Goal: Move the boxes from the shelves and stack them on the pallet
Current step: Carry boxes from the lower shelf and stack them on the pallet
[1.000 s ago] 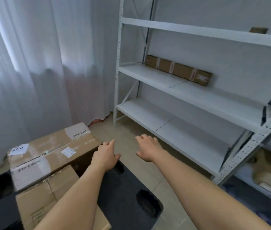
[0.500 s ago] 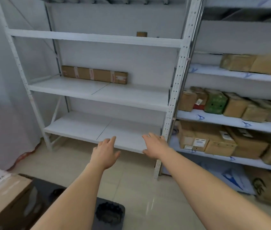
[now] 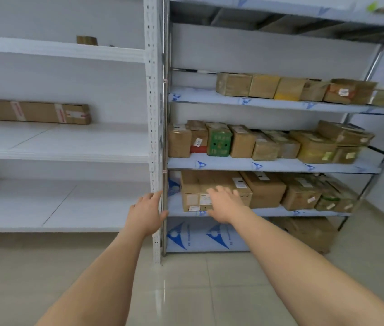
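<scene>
Both hands empty w/ fingers loosely spread, left hand [image 3: 147, 214] in front of the white upright [image 3: 153, 147], right hand [image 3: 224, 203] over the big carton [image 3: 212, 188] at centre-right, pallet out of view: risk = knuckles clipping upright, or carton snagging neighbour box [image 3: 265, 190]

Soft, even indoor light fills the frame, with only faint shadows under the shelf boards. The floor tiles [image 3: 186, 290] at lower centre carry a pale sheen. Wide-angle bending curves the edges; the far right is smeared with blur.
</scene>
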